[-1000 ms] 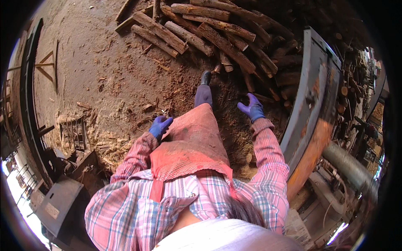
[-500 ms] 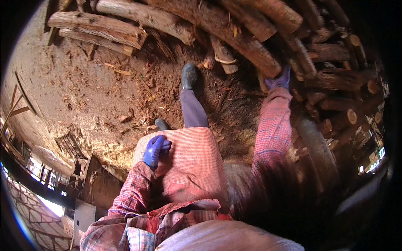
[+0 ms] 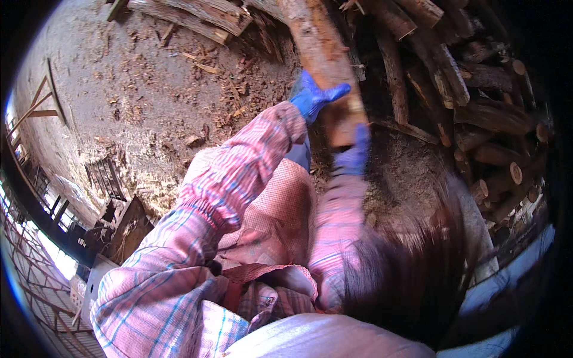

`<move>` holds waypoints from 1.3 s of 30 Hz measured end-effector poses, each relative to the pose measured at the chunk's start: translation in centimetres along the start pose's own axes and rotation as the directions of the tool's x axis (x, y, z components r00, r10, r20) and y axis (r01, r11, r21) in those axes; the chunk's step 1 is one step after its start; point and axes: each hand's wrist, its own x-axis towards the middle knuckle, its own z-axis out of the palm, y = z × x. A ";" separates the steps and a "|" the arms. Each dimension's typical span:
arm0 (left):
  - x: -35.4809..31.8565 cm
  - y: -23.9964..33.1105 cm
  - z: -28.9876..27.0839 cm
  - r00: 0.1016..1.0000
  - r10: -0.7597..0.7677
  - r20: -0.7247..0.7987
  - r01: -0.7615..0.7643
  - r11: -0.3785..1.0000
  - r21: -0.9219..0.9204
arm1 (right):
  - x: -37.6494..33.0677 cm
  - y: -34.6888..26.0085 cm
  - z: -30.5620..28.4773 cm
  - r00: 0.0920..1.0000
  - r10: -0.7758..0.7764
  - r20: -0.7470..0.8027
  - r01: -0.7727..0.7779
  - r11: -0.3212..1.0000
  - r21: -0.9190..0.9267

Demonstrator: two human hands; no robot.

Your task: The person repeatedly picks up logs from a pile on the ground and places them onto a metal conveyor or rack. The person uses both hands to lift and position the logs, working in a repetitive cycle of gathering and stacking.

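Observation:
A thick log (image 3: 325,56) with reddish-brown, partly stripped bark runs from the top of the view down toward me. My left hand (image 3: 313,100), in a blue-purple glove, grips its left side near the close end, with the thumb across the top. Some of its fingers are hidden. Around the right edge of that near end is my right hand (image 3: 352,156), gloved alike and smeared by motion. A pink woven apron (image 3: 280,209) covers my lap, and both forearms wear checked sleeves.
Stacked logs (image 3: 495,113) fill the right and upper right. Split logs (image 3: 197,18) lie at the top left. Wood chips and bark litter the dirt floor (image 3: 143,101). A wooden frame (image 3: 51,98) stands far left, and dark hair (image 3: 412,262) hides part of the lower right.
My left hand has left my lap, reaching forward and right onto the log. My right hand has come back toward me, and the log's near end has swung closer.

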 end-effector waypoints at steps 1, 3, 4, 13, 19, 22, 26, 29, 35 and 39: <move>-0.6 2.3 0.2 0.963 -0.170 -0.209 0.089 0.933 -0.348 | -2.7 3.6 3.5 0.974 -0.065 -0.217 0.006 0.965 -0.263; -2.9 6.2 -6.5 0.986 -0.158 0.045 0.159 0.848 -0.506 | -9.4 8.8 16.1 0.685 -0.141 -0.715 -0.038 0.973 -0.228; -3.8 8.6 -10.8 0.960 -0.203 0.195 0.263 0.894 -0.362 | -12.3 9.5 18.2 0.854 -0.073 -0.515 -0.035 0.980 -0.196; -39.2 16.1 -27.0 0.680 -0.530 0.506 0.670 0.729 -0.137 | -28.7 16.5 23.0 0.833 0.548 -0.072 -0.550 0.835 -0.004; -54.8 15.1 -27.9 0.664 -0.654 0.362 0.744 0.534 -0.401 | -41.5 17.1 24.6 0.504 0.859 0.086 -0.863 0.501 0.063; -56.6 20.0 -24.6 0.895 -0.324 0.307 0.389 0.903 -0.181 | -41.4 11.7 27.3 0.588 0.699 0.407 -0.771 0.636 0.023; -59.4 24.7 -17.0 0.964 0.156 0.217 -0.105 0.968 -0.230 | -46.6 -3.0 35.3 0.762 0.450 0.466 -0.448 0.885 -0.123; -61.9 28.9 -9.2 0.857 0.377 0.352 -0.293 0.918 -0.269 | -47.8 -14.6 33.5 0.927 0.074 0.367 0.033 0.960 -0.277; -67.8 30.2 -1.3 0.727 0.418 0.545 -0.335 0.909 -0.250 | -53.4 -41.8 28.4 0.556 -0.172 0.813 0.823 0.249 -0.510; -67.9 26.6 -1.8 0.771 0.278 0.573 -0.288 0.955 -0.076 | -58.8 -48.2 29.4 0.712 -0.505 0.488 0.364 -0.329 -0.872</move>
